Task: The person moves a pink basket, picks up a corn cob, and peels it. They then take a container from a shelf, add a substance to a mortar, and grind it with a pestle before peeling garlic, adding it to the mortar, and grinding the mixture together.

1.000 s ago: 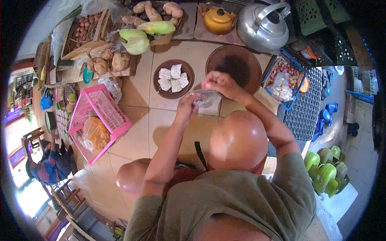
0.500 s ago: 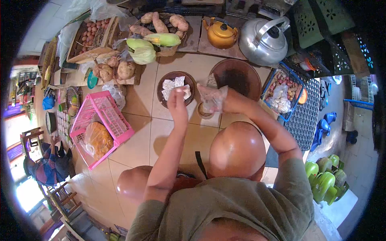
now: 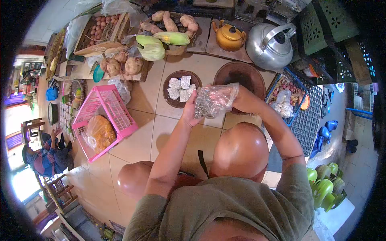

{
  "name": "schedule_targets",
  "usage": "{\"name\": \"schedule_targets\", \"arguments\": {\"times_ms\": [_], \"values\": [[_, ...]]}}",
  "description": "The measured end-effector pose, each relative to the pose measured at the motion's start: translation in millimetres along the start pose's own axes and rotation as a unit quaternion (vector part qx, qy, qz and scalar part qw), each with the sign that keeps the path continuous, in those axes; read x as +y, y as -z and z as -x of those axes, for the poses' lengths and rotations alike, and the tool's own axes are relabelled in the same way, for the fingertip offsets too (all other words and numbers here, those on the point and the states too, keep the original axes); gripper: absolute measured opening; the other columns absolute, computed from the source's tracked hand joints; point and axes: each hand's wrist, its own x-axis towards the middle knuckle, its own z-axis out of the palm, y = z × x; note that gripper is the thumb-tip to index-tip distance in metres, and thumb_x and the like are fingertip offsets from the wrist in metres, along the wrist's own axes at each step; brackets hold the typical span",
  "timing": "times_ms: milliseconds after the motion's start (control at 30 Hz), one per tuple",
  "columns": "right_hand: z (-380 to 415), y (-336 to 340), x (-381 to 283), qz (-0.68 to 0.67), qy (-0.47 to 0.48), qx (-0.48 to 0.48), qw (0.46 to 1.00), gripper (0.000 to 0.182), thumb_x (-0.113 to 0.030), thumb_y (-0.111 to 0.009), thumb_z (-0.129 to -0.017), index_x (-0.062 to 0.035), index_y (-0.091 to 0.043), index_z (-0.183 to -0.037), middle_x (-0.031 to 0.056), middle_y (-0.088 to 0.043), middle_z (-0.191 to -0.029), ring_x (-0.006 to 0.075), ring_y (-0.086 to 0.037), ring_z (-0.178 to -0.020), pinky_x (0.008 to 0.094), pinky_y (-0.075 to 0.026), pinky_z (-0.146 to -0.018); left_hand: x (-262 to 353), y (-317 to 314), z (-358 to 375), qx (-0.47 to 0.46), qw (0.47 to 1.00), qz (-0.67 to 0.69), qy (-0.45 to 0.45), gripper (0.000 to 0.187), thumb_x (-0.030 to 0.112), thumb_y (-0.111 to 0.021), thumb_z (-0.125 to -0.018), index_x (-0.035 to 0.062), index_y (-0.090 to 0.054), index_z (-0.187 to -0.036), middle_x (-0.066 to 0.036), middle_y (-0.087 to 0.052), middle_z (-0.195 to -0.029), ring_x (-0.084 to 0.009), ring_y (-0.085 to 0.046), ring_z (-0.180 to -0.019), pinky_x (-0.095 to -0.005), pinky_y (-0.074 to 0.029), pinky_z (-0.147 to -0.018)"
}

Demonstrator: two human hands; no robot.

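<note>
Between my hands is a crinkled clear plastic bag (image 3: 215, 98) with something greyish inside that I cannot make out. My left hand (image 3: 190, 110) grips the bag's left side, fingers partly hidden by the plastic. My right hand (image 3: 238, 98) holds the other side, its fingers partly behind or within the plastic. Just left of the bag, a round brown dish (image 3: 170, 79) carries several white blocks (image 3: 185, 82) with grey specks. Behind my right hand a wide brown clay bowl (image 3: 257, 72) stands on the tiled floor. A small round container seen earlier is mostly hidden beneath the bag.
A pink plastic basket (image 3: 129, 130) holds a bagged orange-brown item (image 3: 102, 134). Along the back are sweet potatoes (image 3: 170, 22), corn (image 3: 150, 47), a yellow kettle (image 3: 230, 37) and a large silver kettle (image 3: 267, 50). At right sits a blue crate (image 3: 299, 102) of shallots and garlic. Someone (image 3: 52, 154) sits far left.
My left hand has moved from above the dish to the plastic bag, leaving the white blocks in view. The bag, earlier bunched around my right hand, is now spread between both hands.
</note>
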Motion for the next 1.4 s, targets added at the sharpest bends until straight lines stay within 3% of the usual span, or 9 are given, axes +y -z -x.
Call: {"name": "schedule_targets", "arguments": {"times_ms": [67, 133, 233, 400, 533, 600, 933, 1100, 1400], "values": [[-2.8, -1.8, -9.8, -0.020, -0.013, 0.006, 1.000, 0.028, -0.017, -0.060, -0.079, -0.0067, -0.060, -0.105, 0.0117, -0.063, -0.096, 0.0221, -0.061, -0.085, 0.0350, -0.047, -0.076, 1.9, -3.2, 0.6, -0.006, 1.000, 0.014, 0.000, 0.057, 0.046, -0.027, -0.092, 0.0068, -0.034, -0.132, -0.013, -0.042, -0.131, -0.0274, -0.042, -0.119, -0.0409, -0.032, -0.102], [-4.4, -9.7, -22.7, -0.079, -0.257, -0.061, 0.961, 0.022, -0.018, -0.059, -0.078, -0.0090, -0.062, -0.098, 0.0090, -0.064, -0.086, 0.0198, -0.062, -0.079, 0.0356, -0.048, -0.071, 0.0, -4.0, 0.0, -0.010, 1.000, 0.029, 0.002, 0.056, 0.046, -0.028, -0.092, 0.0067, -0.035, -0.131, -0.013, -0.042, -0.131, -0.0274, -0.042, -0.119, -0.0408, -0.032, -0.102], [-11.3, -24.1, -8.4, 0.244, -0.134, -0.016, 0.960, 0.017, -0.019, -0.058, -0.079, -0.0103, -0.063, -0.093, 0.0066, -0.063, -0.078, 0.0158, -0.061, -0.075, 0.0361, -0.048, -0.067, -5.1, -1.7, -7.0, -0.016, 0.998, 0.047, -0.024, 0.051, 0.041, -0.030, -0.092, 0.0059, -0.038, -0.128, -0.014, -0.042, -0.131, -0.0285, -0.043, -0.118, -0.0422, -0.032, -0.102], [-20.0, -19.1, -10.6, 0.008, 0.002, 0.046, 0.999, 0.023, -0.015, -0.058, -0.077, -0.0018, -0.061, -0.096, 0.0141, -0.063, -0.082, 0.0262, -0.059, -0.071, 0.0332, -0.046, -0.072, -1.4, 15.3, -9.2, 0.029, 0.996, 0.009, -0.079, 0.038, 0.027, -0.035, -0.091, 0.0087, -0.042, -0.124, -0.015, -0.046, -0.127, -0.0289, -0.046, -0.115, -0.0435, -0.037, -0.098], [-22.8, -25.0, -4.1, 0.082, -0.005, 0.077, 0.994, 0.019, -0.012, -0.057, -0.077, -0.0017, -0.061, -0.092, 0.0135, -0.063, -0.082, 0.0277, -0.060, -0.072, 0.0341, -0.046, -0.071, -9.5, 11.8, -7.8, 0.103, 0.988, -0.013, -0.116, 0.037, 0.026, -0.036, -0.091, 0.0105, -0.042, -0.124, -0.015, -0.047, -0.125, -0.0281, -0.046, -0.115, -0.0420, -0.039, -0.097], [-27.8, -21.6, -16.8, 0.197, 0.154, 0.089, 0.964, 0.016, -0.013, -0.059, -0.074, -0.0022, -0.061, -0.087, 0.0150, -0.062, -0.080, 0.0306, -0.059, -0.072, 0.0371, -0.046, -0.070, -12.2, 21.6, -8.6, 0.104, 0.988, -0.026, -0.115, 0.036, 0.025, -0.036, -0.092, 0.0106, -0.042, -0.124, -0.015, -0.046, -0.126, -0.0288, -0.045, -0.116, -0.0430, -0.037, -0.097], [-14.5, -44.3, 51.3, 0.225, 0.076, 0.028, 0.971, 0.015, -0.017, -0.064, -0.071, -0.0048, -0.060, -0.079, 0.0121, -0.060, -0.078, 0.0262, -0.058, -0.068, 0.0363, -0.045, -0.063, -34.7, 24.8, -9.0, 0.080, 0.993, 0.051, -0.074, 0.042, 0.037, -0.033, -0.093, 0.0090, -0.046, -0.121, -0.012, -0.049, -0.123, -0.0264, -0.045, -0.115, -0.0443, -0.035, -0.098], [-14.1, -39.4, 42.4, 0.218, -0.115, -0.112, 0.963, 0.018, -0.018, -0.066, -0.068, -0.0033, -0.060, -0.076, 0.0144, -0.060, -0.075, 0.0269, -0.056, -0.063, 0.0365, -0.045, -0.063, -49.6, 22.2, -8.2, 0.127, 0.986, 0.109, 0.002, 0.049, 0.042, -0.031, -0.092, 0.0071, -0.044, -0.123, -0.012, -0.049, -0.123, -0.0276, -0.046, -0.114, -0.0458, -0.035, -0.098], [-2.6, -49.9, 85.7, 0.256, -0.045, -0.073, 0.963, 0.011, -0.015, -0.062, -0.068, -0.0039, -0.059, -0.068, 0.0151, -0.058, -0.065, 0.0315, -0.052, -0.056, 0.0392, -0.043, -0.057, -61.6, 40.0, -7.8, 0.103, 0.991, 0.082, 0.017, 0.046, 0.037, -0.029, -0.092, 0.0062, -0.044, -0.123, -0.012, -0.049, -0.123, -0.0274, -0.047, -0.113, -0.0461, -0.036, -0.097]]}}
